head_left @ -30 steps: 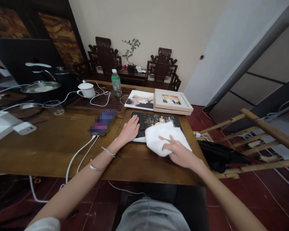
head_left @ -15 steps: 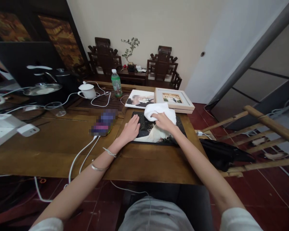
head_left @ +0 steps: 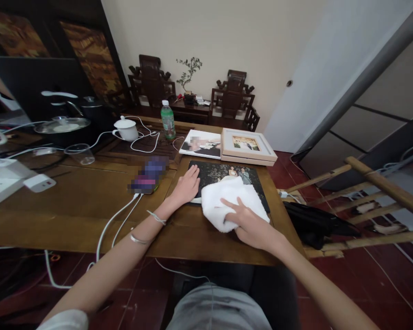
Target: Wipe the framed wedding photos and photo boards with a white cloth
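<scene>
A dark photo panel [head_left: 213, 173] lies flat on the wooden table, its upper part showing two people against a dark backdrop. My left hand [head_left: 187, 187] rests flat on the panel's left edge, fingers stretched out. Over the panel's lower part and past its near edge spreads a white towel [head_left: 234, 195]. My right hand [head_left: 246, 219] presses on the towel and grips it, some fingers spread on top and others sunk in its folds. The towel hides the lower middle of the picture.
Behind the panel lie a white-edged photo print [head_left: 201, 143] and a pale framed photo [head_left: 249, 143]. A green-labelled bottle [head_left: 168, 121], a lidded white cup [head_left: 125, 129], a plastic cup [head_left: 80, 154] and a blurred-out phone [head_left: 147, 176] with cables stand or lie leftward on the table [head_left: 72, 206].
My right hand has drawn the towel toward me, from the panel's far part to its near edge, uncovering the pictured people. My left hand has stayed in place.
</scene>
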The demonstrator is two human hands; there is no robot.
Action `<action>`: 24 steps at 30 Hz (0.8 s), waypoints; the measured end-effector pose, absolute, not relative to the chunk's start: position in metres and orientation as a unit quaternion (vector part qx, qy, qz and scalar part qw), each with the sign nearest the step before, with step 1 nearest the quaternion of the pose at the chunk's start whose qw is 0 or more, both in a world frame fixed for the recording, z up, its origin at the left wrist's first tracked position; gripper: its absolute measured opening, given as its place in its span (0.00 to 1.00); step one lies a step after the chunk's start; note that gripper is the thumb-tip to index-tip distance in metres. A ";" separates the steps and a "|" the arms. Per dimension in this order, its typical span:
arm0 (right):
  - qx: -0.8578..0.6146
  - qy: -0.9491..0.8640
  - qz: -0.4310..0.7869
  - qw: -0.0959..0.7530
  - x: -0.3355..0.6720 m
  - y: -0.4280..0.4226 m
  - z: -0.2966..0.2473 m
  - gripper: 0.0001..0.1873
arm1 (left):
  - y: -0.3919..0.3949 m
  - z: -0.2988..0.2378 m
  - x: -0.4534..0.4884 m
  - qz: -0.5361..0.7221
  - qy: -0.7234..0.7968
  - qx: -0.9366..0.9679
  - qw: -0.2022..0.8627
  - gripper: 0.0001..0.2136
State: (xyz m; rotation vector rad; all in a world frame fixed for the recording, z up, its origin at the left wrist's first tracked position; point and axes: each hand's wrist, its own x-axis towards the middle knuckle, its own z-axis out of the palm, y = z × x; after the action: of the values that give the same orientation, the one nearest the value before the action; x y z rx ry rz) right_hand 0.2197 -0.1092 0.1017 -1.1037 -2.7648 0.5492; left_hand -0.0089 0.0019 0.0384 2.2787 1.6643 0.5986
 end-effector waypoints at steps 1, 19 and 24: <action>-0.363 -0.911 0.186 0.062 0.221 -0.106 0.102 0.29 | 0.002 0.038 -0.009 0.204 0.572 0.784 0.128 0.23; -0.376 -0.921 0.059 0.080 0.153 -0.019 0.085 0.27 | 0.010 0.038 -0.015 0.442 0.520 0.710 0.174 0.27; -0.311 -0.939 0.123 0.074 0.174 -0.062 0.090 0.27 | 0.011 0.039 -0.015 0.432 0.528 0.709 0.179 0.28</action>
State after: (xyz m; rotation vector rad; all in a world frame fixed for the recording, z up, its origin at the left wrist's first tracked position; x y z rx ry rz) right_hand 0.1738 -0.0619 0.0902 -0.9352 -2.8204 0.3690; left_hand -0.0152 0.0110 0.0386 2.0039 1.4945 1.2216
